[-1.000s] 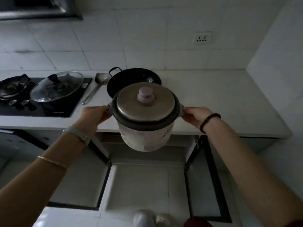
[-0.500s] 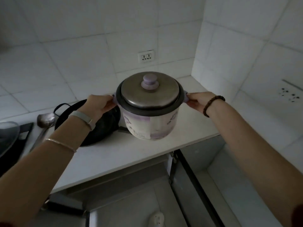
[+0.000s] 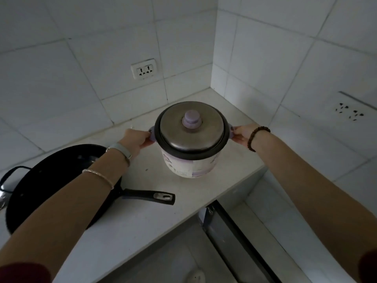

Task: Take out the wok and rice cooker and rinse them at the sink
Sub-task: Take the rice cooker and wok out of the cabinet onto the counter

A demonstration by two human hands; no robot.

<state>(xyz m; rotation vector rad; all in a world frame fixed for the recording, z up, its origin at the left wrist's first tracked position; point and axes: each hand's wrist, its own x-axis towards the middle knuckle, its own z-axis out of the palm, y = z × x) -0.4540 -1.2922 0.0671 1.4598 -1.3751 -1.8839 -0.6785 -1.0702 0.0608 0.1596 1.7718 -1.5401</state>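
On the pale, smooth table [image 3: 142, 217], by the tiled corner, the round black wok [image 3: 51, 186] lies to your left. Its long dark handle [image 3: 150, 196] points toward the rice cooker [image 3: 190, 162]. The cooker is further right, apart from the wok, and you cannot tell whether its base touches the table. Its white barrel body bears a lilac print too blurred to read. Your arms reach out on either side. Your left grip [image 3: 135, 139] clasps the lilac left lug [image 3: 152, 136] and your right grip [image 3: 242, 134] clasps the right lug [image 3: 230, 129], fingers curled. A dull metal lid [image 3: 190, 129], set in a dark rim, carries a lilac knob [image 3: 191, 119]. A dark bead bracelet [image 3: 258, 135] circles your right wrist.
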